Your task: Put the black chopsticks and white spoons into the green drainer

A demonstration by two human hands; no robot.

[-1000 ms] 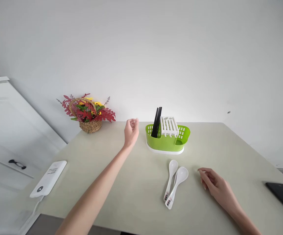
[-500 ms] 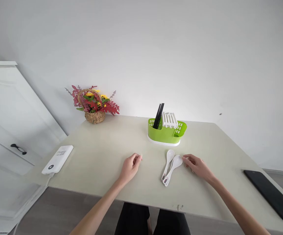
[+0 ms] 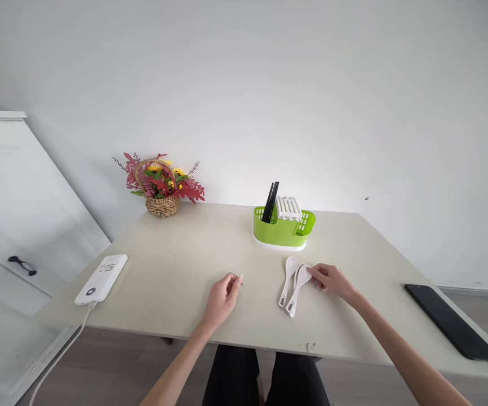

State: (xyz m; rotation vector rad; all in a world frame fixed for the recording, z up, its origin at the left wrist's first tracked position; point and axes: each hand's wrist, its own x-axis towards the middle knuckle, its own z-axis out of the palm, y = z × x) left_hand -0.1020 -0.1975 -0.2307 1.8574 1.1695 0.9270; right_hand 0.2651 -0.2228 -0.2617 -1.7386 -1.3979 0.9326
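Two white spoons (image 3: 289, 278) lie side by side on the beige table (image 3: 176, 265), handles pointing toward me. My right hand (image 3: 332, 280) rests just right of them, its fingertips closed on the bowl of the right-hand spoon (image 3: 302, 277). Left of the spoons, my left hand (image 3: 222, 296) sits on the table loosely curled, and nothing shows in it. Behind the spoons stands a green cutlery caddy (image 3: 284, 232) on a white base, holding black chopsticks (image 3: 270, 203) and a white slotted insert (image 3: 288, 207).
A wicker basket of red and yellow flowers (image 3: 162, 186) stands at the back left. A white power bank (image 3: 101, 279) with a cable lies near the left edge. A black flat device (image 3: 453, 329) lies at the right edge. A white cabinet door (image 3: 11, 225) is at the left.
My left hand pulled back from beside the caddy down to the table front. My right hand slid left onto the right spoon's bowl. The view drew back from the table.
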